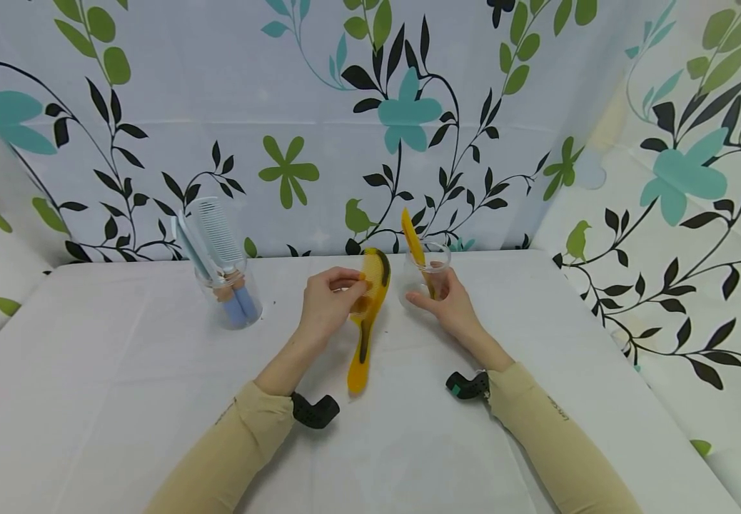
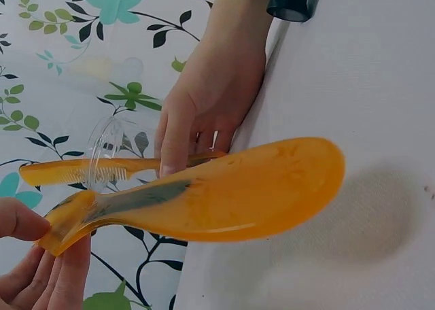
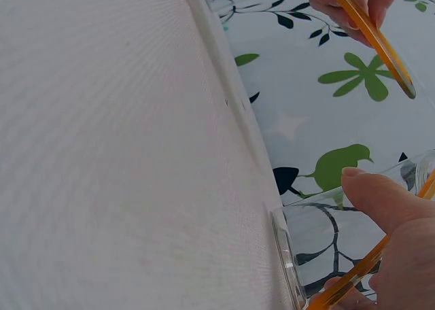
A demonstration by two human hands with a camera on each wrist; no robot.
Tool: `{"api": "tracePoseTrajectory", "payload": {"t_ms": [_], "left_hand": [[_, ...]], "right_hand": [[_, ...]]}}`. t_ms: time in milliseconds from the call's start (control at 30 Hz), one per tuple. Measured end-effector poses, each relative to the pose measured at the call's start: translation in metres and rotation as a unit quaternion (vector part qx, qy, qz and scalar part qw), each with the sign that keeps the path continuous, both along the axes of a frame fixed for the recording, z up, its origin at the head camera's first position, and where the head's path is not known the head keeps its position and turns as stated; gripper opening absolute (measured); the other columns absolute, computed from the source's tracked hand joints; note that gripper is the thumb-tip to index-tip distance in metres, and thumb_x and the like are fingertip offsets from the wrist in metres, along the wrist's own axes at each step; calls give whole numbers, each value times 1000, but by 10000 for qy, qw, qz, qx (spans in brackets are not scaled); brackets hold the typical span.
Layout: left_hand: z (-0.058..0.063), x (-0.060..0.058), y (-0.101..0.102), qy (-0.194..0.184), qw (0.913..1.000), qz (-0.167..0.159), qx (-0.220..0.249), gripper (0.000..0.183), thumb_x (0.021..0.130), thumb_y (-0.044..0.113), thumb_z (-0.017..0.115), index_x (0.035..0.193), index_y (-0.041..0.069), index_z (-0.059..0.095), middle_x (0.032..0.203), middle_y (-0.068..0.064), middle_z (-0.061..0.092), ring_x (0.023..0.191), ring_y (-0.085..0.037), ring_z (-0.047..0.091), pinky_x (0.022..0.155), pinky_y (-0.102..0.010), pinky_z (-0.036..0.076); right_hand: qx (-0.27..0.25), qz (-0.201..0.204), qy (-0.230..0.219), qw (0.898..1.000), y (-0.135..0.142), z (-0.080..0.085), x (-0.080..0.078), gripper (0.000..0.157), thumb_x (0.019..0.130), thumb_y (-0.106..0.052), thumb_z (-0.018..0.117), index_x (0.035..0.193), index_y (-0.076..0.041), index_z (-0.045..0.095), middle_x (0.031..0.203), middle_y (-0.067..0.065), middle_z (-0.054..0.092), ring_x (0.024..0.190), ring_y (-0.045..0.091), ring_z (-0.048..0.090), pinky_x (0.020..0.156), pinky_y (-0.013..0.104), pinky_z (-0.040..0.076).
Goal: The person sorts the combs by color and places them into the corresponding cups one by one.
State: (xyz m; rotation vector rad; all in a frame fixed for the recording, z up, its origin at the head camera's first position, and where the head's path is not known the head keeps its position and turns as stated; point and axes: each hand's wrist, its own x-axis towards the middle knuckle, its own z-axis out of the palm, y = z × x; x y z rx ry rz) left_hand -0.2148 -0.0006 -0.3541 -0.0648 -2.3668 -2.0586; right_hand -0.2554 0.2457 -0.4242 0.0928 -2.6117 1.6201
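Observation:
Between thumb and fingers my left hand [image 1: 327,305] pinches a yellow comb [image 1: 361,350] with dark streaks by its toothed part. The comb's rounded handle points down toward me, and it looms large in the left wrist view [image 2: 272,187]. My right hand [image 1: 452,308] grips a clear jar [image 1: 437,265] around its side, thumb toward the left. Inside that jar leans a second yellow comb [image 1: 412,237], its upper end sticking out above the rim. In the right wrist view, the thumb lies along the clear jar [image 3: 319,232]. The held comb is apart from the jar.
Another clear jar [image 1: 251,280] stands at the back left, holding light blue combs [image 1: 215,232] with blue handles. A white cloth covers the table [image 1: 171,428]. Leaf-patterned fabric [image 1: 210,86] hangs behind the table and along its sides.

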Motion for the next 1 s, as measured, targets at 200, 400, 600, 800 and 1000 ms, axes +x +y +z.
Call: {"api": "tracePoseTrajectory", "payload": {"t_ms": [200, 400, 600, 800, 1000], "left_hand": [[6, -1, 6, 17, 9992, 35, 391, 18, 93, 10, 69, 110, 3, 69, 103, -14, 70, 86, -20, 70, 77, -31, 64], [14, -3, 12, 132, 9980, 131, 608, 18, 94, 12, 69, 110, 4, 69, 106, -13, 70, 89, -23, 71, 77, -32, 64], [21, -5, 20, 350, 9948, 275, 918, 19, 96, 14, 66, 112, 3, 64, 107, -12, 66, 92, -25, 71, 80, -33, 63], [25, -6, 28, 468, 9875, 444, 1440, 20, 99, 13, 62, 115, 3, 57, 105, -9, 60, 96, -22, 68, 83, -33, 63], [30, -6, 36, 699, 9768, 763, 1874, 19, 99, 13, 63, 114, 4, 55, 100, -3, 58, 91, -15, 65, 82, -27, 62]], "right_hand": [[37, -33, -10, 10000, 0, 0, 1, 81, 80, -54, 79, 143, -20, 40, 144, 6, 49, 141, 28, 41, 121, 47, 33], [40, -74, -39, 10000, -2, 0, 0, 80, 81, -51, 80, 144, -21, 40, 144, 5, 50, 140, 28, 42, 121, 47, 33], [19, -74, -17, 10000, -3, 2, 0, 74, 84, -43, 80, 143, -19, 40, 144, 7, 50, 138, 29, 43, 121, 48, 34], [24, 25, 30, 10000, -3, 1, 0, 76, 87, -38, 78, 147, -18, 37, 144, 10, 50, 132, 29, 46, 118, 47, 37], [84, 54, 141, 9999, -2, 3, 0, 68, 91, -20, 71, 149, -13, 35, 144, 17, 51, 128, 34, 49, 115, 46, 41]]}}
